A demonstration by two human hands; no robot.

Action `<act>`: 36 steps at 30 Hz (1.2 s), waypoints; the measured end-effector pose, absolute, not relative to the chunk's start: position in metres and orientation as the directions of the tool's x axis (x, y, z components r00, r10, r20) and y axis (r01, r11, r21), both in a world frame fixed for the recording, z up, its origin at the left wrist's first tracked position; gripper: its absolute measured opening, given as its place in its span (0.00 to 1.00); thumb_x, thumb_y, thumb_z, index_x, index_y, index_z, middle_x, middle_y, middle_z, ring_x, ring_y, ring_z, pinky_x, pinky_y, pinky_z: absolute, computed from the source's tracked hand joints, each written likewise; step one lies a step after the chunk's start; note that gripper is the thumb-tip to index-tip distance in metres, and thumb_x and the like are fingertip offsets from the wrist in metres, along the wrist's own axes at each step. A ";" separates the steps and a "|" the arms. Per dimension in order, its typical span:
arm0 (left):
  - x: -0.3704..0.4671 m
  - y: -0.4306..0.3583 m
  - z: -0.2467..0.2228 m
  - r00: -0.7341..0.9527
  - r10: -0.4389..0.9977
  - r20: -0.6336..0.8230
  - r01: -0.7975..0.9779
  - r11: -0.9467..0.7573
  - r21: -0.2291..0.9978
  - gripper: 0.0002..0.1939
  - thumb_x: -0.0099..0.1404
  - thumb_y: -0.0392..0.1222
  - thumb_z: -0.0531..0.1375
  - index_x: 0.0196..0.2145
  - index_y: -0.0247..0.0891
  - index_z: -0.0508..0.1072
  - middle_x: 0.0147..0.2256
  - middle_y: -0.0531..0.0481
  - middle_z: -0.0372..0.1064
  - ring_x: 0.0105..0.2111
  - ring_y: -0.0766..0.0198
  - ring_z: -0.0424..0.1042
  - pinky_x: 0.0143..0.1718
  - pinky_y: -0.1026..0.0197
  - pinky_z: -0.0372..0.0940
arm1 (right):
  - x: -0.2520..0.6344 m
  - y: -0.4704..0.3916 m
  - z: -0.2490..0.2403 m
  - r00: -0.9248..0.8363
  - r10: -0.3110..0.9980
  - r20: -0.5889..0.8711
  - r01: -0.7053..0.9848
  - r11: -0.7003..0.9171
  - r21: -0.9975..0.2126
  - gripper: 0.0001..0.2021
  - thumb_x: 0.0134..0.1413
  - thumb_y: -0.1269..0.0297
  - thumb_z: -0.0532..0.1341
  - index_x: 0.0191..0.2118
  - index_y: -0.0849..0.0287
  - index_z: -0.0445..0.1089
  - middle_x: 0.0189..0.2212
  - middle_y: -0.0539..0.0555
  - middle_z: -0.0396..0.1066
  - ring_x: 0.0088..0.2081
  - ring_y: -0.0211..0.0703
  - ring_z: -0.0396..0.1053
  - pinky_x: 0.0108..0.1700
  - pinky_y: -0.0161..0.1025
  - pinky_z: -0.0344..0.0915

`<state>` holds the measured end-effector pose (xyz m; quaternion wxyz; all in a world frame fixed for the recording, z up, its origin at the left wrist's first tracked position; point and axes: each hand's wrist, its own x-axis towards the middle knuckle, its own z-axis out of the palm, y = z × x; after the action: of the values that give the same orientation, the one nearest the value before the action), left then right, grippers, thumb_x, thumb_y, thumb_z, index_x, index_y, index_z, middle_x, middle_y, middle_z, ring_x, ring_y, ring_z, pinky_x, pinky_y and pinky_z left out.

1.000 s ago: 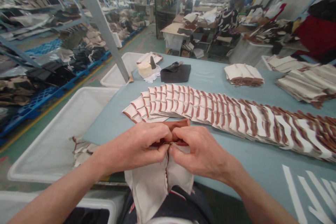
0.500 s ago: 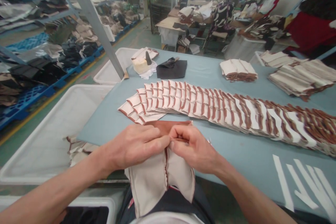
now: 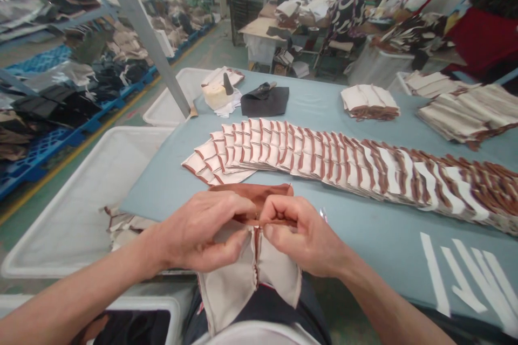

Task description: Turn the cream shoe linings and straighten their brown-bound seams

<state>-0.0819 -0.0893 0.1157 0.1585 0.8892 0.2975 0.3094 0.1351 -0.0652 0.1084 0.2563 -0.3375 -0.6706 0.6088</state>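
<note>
"Carrying most of the work is the blue table (image 3: 157, 186), I take it?"

"Yes. A long overlapping row of cream-and-brown pieces (image 3: 303, 148) lies across it, from near the left corner out toward the right side. A smaller stack (image 3: 370, 101) sits by the far edge."

"So how much is done?"

"Hard to count. The row looks neatly set out, yet I can't tell whether its pieces are finished or waiting. The held piece (image 3: 222, 296) I'd judge partway: it is at the fingers, not laid down."

"Where exactly?"

"At the near edge, in front of the row's left end. Its cream panels (image 3: 279, 267) hang below that edge; its brown band (image 3: 263, 190) reaches over the surface."

"Which way does it point?"

"Brown end toward the table, cream ends toward the body. The long axis seems to run between those two, though folds and fingers hide some."

"And the grip?"

"The right hand (image 3: 301, 229) pinches cloth at the top of the middle seam (image 3: 256, 253). The left hand (image 3: 206, 226) has thumb and forefinger apart just beside it; whether its hidden fingers hold cloth, I can't tell."
</note>
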 end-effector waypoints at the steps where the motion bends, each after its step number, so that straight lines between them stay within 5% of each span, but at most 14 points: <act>1: -0.081 -0.091 0.120 0.626 0.670 0.399 0.445 -0.728 0.522 0.09 0.69 0.32 0.55 0.47 0.38 0.66 0.34 0.50 0.74 0.30 0.65 0.72 0.32 0.65 0.64 | 0.136 -0.067 0.111 -0.630 0.776 -0.015 0.159 0.110 -0.981 0.04 0.47 0.67 0.56 0.24 0.57 0.62 0.19 0.44 0.58 0.22 0.33 0.54 0.24 0.32 0.49; 5: -0.082 -0.089 0.127 0.697 0.678 0.232 0.497 -0.690 0.526 0.09 0.77 0.35 0.50 0.39 0.38 0.68 0.31 0.53 0.71 0.30 0.68 0.70 0.34 0.67 0.63 | 0.140 -0.070 0.112 -0.610 0.783 0.118 0.181 0.283 -0.942 0.05 0.46 0.72 0.55 0.24 0.58 0.64 0.18 0.44 0.61 0.21 0.32 0.56 0.25 0.32 0.50; 9: -0.083 -0.080 0.110 0.714 0.585 0.385 0.543 -0.809 0.225 0.18 0.80 0.40 0.47 0.31 0.39 0.65 0.23 0.54 0.66 0.23 0.66 0.63 0.28 0.63 0.56 | 0.139 -0.069 0.102 -0.609 0.789 0.077 0.142 0.205 -0.968 0.04 0.46 0.71 0.55 0.24 0.58 0.64 0.18 0.43 0.60 0.20 0.32 0.54 0.23 0.31 0.48; 12: -0.084 -0.075 0.093 0.677 0.564 0.473 0.572 -0.808 0.144 0.21 0.80 0.42 0.45 0.28 0.40 0.62 0.21 0.56 0.62 0.21 0.66 0.60 0.25 0.62 0.52 | 0.138 -0.065 0.093 -0.593 0.803 0.068 0.135 0.182 -0.974 0.04 0.46 0.71 0.55 0.24 0.57 0.64 0.18 0.44 0.61 0.21 0.32 0.55 0.23 0.31 0.49; 21: -0.080 -0.064 0.123 0.732 0.660 0.171 0.533 -0.710 0.459 0.22 0.79 0.48 0.50 0.28 0.38 0.67 0.24 0.54 0.65 0.25 0.65 0.63 0.27 0.61 0.54 | 0.140 -0.058 0.105 -0.659 0.715 0.233 0.253 0.503 -0.826 0.09 0.59 0.71 0.59 0.27 0.58 0.69 0.22 0.46 0.70 0.24 0.34 0.64 0.29 0.32 0.58; 25: -0.086 -0.056 0.139 0.815 0.574 0.076 0.389 -0.640 0.662 0.19 0.75 0.46 0.58 0.26 0.38 0.65 0.24 0.55 0.64 0.26 0.68 0.64 0.28 0.64 0.56 | 0.141 -0.049 0.113 -0.778 0.567 0.271 0.252 0.676 -0.693 0.10 0.65 0.70 0.58 0.32 0.55 0.72 0.26 0.48 0.74 0.26 0.36 0.71 0.29 0.32 0.63; 31: -0.105 -0.074 0.140 0.740 0.661 0.127 0.522 -0.683 0.511 0.17 0.76 0.41 0.54 0.27 0.40 0.63 0.28 0.50 0.70 0.29 0.63 0.67 0.31 0.59 0.57 | 0.124 -0.030 0.106 -0.849 0.420 0.321 0.129 0.754 -0.644 0.05 0.66 0.65 0.60 0.36 0.52 0.71 0.26 0.48 0.74 0.25 0.40 0.73 0.25 0.35 0.65; 36: -0.120 -0.097 0.146 0.531 0.830 0.172 0.686 -0.540 0.487 0.15 0.63 0.31 0.57 0.23 0.42 0.55 0.21 0.56 0.59 0.22 0.65 0.56 0.24 0.55 0.48 | 0.107 -0.011 0.094 -0.859 0.417 0.296 0.080 0.681 -0.728 0.09 0.66 0.53 0.62 0.35 0.49 0.72 0.24 0.49 0.75 0.23 0.41 0.72 0.24 0.36 0.67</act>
<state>-0.1203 -0.0970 0.1465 0.1836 0.8556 0.4428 0.1955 0.1067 -0.0108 0.0938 0.2257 -0.1399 -0.8886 0.3740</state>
